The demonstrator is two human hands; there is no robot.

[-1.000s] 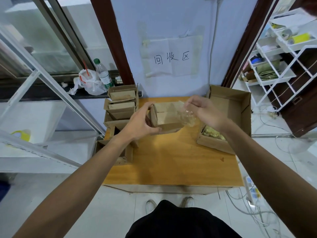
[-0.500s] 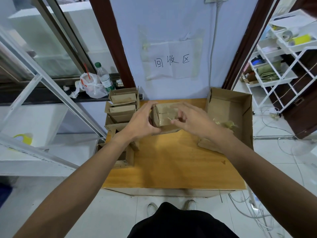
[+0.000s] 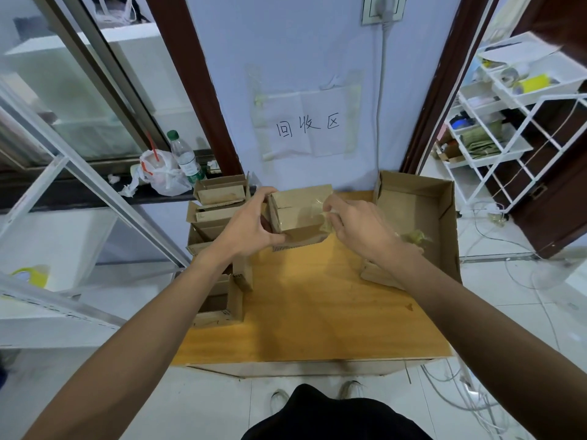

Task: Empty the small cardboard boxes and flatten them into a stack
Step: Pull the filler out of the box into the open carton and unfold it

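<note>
A small closed cardboard box (image 3: 298, 214) is held above the far part of the wooden table (image 3: 305, 312). My left hand (image 3: 251, 227) grips its left end, thumb underneath. My right hand (image 3: 355, 230) is at the box's right end, fingers pinching a strip of clear tape (image 3: 324, 206) that is stuck to the box. Several more small boxes (image 3: 219, 201) stand in a row along the table's left edge, some with open tops (image 3: 219, 303).
A large open cardboard box (image 3: 416, 211) sits at the table's right, with crumpled tape pieces (image 3: 413, 238) inside. A paper sign hangs on the wall behind. A bottle (image 3: 184, 157) and plastic bag rest on the left ledge. White wire shelving (image 3: 508, 122) stands at right; cables lie on the floor.
My right hand dropped a wad of tape toward the large box, then returned to the small box's right end and took hold of more tape. My left hand kept its grip.
</note>
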